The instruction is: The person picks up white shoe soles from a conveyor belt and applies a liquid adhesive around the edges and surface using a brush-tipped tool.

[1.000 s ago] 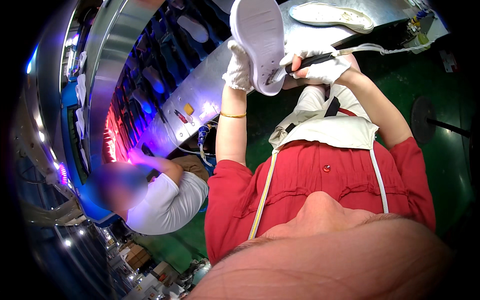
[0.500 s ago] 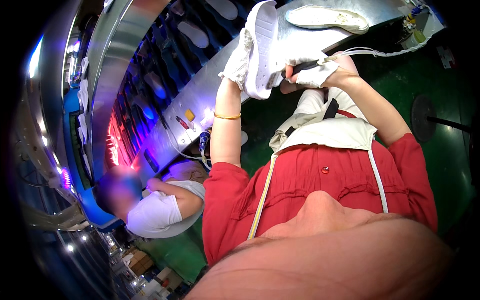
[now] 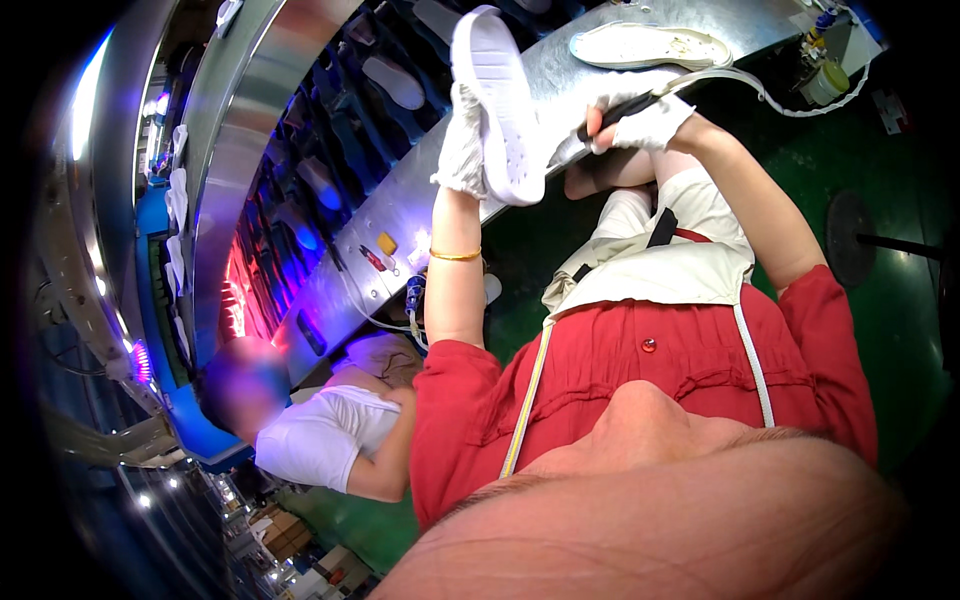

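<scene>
My left hand (image 3: pixel 461 150), in a white glove, is closed round a white shoe sole (image 3: pixel 503 112) that stands nearly upright. The sole is grooved at its upper end and has small holes lower down. My right hand (image 3: pixel 645 126), in a white glove with bare fingertips, grips a black-handled tool (image 3: pixel 622 106) joined to a pale hose (image 3: pixel 720 74). The tool's tip points down and left, apart from the sole; its kind I cannot make out. Behind the hands a white sole-shaped piece (image 3: pixel 650 46) lies on the metal bench (image 3: pixel 570 82).
At left a dark conveyor (image 3: pixel 350 130) carries several soles past the bench. A yellow block (image 3: pixel 386 243) and a red-handled tool (image 3: pixel 371 258) lie on the bench. A co-worker in a white shirt (image 3: pixel 325 435) sits at left. A small yellowish cup (image 3: pixel 826 84) is at far right.
The sole in my left hand has moved left and turned its grooved face more into view. My right hand's tool has drawn away from it, and its hose now arches up.
</scene>
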`<action>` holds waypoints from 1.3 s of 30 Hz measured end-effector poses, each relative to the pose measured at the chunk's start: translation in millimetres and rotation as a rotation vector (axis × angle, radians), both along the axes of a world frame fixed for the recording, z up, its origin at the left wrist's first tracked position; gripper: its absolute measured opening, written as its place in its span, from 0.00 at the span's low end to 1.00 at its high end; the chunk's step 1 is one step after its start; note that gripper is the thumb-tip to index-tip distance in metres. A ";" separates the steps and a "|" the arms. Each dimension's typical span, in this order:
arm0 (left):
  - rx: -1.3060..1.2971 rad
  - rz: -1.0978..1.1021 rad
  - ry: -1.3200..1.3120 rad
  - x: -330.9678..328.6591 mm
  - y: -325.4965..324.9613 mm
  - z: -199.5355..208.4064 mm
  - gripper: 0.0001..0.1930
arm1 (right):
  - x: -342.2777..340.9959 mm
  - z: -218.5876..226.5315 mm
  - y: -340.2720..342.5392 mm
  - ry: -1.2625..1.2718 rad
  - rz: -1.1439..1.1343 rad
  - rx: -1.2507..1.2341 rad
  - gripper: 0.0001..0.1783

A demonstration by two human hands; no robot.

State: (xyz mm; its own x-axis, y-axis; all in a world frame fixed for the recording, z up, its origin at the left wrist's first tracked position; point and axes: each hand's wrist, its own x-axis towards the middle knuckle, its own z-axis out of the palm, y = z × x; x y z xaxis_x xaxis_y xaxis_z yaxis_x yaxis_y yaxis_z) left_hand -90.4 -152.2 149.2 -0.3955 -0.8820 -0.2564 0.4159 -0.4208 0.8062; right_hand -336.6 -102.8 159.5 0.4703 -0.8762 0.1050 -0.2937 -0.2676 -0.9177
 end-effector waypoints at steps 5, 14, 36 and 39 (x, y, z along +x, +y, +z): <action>-0.198 -0.031 0.555 10.0 12.3 18.0 0.43 | -4.3 8.7 -0.9 -0.331 -0.077 -0.063 0.11; 0.190 0.056 0.747 -12.9 65.6 -57.5 0.31 | 11.7 -6.0 25.0 -0.390 -0.275 0.161 0.09; 0.008 0.144 0.477 -46.3 62.5 -62.1 0.32 | 28.5 -8.5 52.5 -0.243 -0.147 -0.339 0.14; -0.036 0.225 0.401 -44.3 58.9 -56.0 0.33 | 30.5 -12.6 49.7 -0.255 -0.173 -0.245 0.12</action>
